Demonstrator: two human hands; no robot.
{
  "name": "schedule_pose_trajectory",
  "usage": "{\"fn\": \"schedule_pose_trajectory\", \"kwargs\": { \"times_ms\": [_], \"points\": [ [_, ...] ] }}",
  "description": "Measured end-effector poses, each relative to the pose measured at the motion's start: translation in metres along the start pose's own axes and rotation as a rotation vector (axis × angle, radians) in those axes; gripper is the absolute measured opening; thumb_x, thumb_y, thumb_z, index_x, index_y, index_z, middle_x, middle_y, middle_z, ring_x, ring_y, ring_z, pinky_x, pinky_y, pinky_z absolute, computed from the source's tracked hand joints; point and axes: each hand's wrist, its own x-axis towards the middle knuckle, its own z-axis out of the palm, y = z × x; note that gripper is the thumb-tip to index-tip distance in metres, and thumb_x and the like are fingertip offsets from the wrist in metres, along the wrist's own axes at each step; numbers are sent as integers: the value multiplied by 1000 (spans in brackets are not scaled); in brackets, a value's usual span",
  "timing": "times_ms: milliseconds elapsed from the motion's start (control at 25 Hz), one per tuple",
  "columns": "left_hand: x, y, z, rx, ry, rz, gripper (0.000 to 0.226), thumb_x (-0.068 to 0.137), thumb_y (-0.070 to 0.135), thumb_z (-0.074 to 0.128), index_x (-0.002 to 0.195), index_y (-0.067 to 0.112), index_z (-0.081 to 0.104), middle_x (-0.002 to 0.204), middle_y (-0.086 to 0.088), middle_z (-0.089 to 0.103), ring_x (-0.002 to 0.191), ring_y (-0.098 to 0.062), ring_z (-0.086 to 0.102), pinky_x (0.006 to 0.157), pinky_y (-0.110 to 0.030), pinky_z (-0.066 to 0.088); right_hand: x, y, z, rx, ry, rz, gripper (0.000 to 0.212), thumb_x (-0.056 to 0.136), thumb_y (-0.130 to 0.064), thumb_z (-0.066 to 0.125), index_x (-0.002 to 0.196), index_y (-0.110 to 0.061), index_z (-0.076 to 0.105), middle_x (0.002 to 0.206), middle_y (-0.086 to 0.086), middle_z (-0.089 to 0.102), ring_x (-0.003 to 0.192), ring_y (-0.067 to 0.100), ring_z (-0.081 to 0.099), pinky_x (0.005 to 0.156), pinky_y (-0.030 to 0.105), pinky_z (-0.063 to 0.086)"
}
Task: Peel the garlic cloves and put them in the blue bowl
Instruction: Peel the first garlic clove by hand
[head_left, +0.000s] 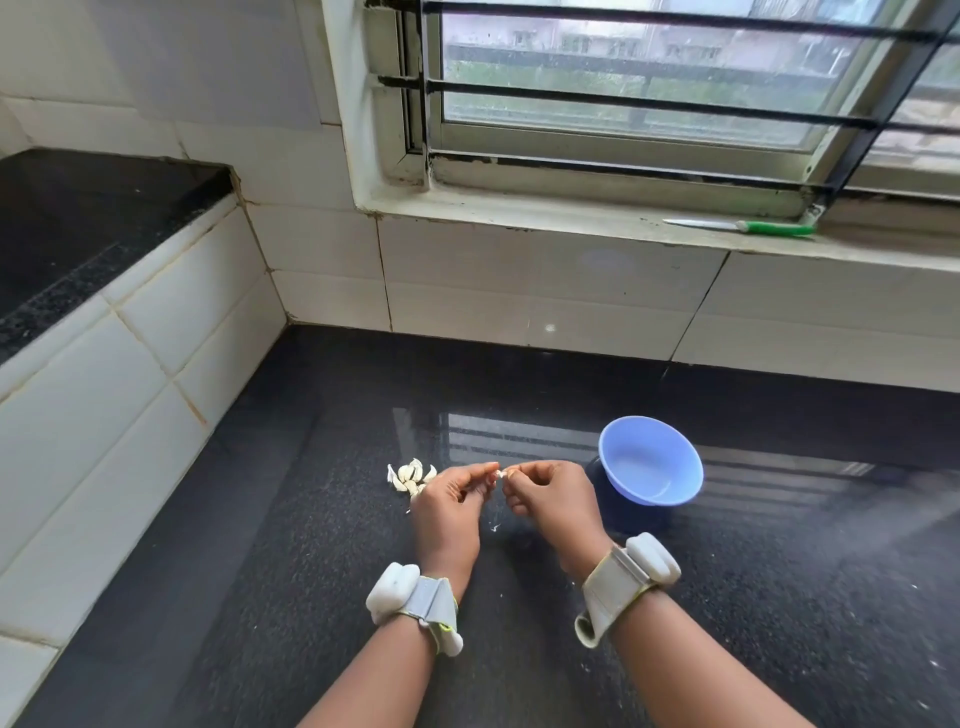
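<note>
1. Both hands are up over the dark surface (727, 597), fingertips meeting in the middle. The left hand (451, 512) has its fingers curled, its grip pinching a small garlic clove (501, 473) from one side.
2. The right hand (553, 506) pinches that same clove from the other side, fingers curled in tight; the clove is almost hidden between the fingertips.
3. Each wrist carries a pale strapped band with a white module: left band (415, 605), right band (626, 577).
4. Just left of the left hand, a small heap of unpeeled garlic cloves (409, 476) lies on the surface, partly behind the knuckles.
5. A scrap of white skin (495, 528) lies on the surface below the hands.
6. The blue bowl (650, 460) sits just right of the right hand, tilted toward the camera; I see nothing in it.
7. Further back, a green-handled knife (743, 226) lies on the window sill (519, 215), well apart from the hands.
</note>
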Motion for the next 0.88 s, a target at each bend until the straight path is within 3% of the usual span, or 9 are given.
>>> {"fn": "schedule_pose_trajectory", "kwargs": {
  "times_ms": [120,280,400,520,600,880],
  "points": [
    [0,-3,-1,134,-36,96,24,78,3,73,98,17,76,93,6,74,88,-3,67,83,-25,52,-1,3,-1,62,-13,27,20,86,-14,66,69,-11,75,65,9,70,59,16,59,62,38,48],
    [0,0,-1,79,-100,10,26,76,6,75,99,16,75,89,5,74,82,0,68,80,-19,52,-2,4,-2,19,-25,11,18,88,-17,66,72,-15,76,74,13,73,64,17,62,65,41,53],
    [1,4,-1,-18,-82,-83,19,76,1,74,88,15,75,81,9,72,75,7,65,72,-11,49,-2,5,-2,42,-54,19,15,88,-17,67,77,-14,77,76,15,73,64,17,61,63,39,51],
    [1,1,1,-226,-66,-234,20,77,-3,72,82,16,73,77,4,73,74,-8,69,71,-23,55,-3,5,-1,137,-73,59,17,91,-9,63,80,-9,75,67,9,69,62,14,56,60,28,48],
    [1,3,2,-375,-32,-332,16,79,-4,69,85,11,72,78,-2,73,72,-10,68,65,-20,55,-3,7,-2,165,-58,73,18,92,-6,61,79,-5,73,63,4,63,59,13,52,56,25,45],
    [-3,11,8,-639,5,-458,15,83,-4,63,96,1,68,83,-5,74,73,-8,68,65,-16,55,0,9,-11,-285,50,-65,19,88,-23,64,73,-17,73,57,-8,64,53,2,55,58,22,48]
  ]
}}
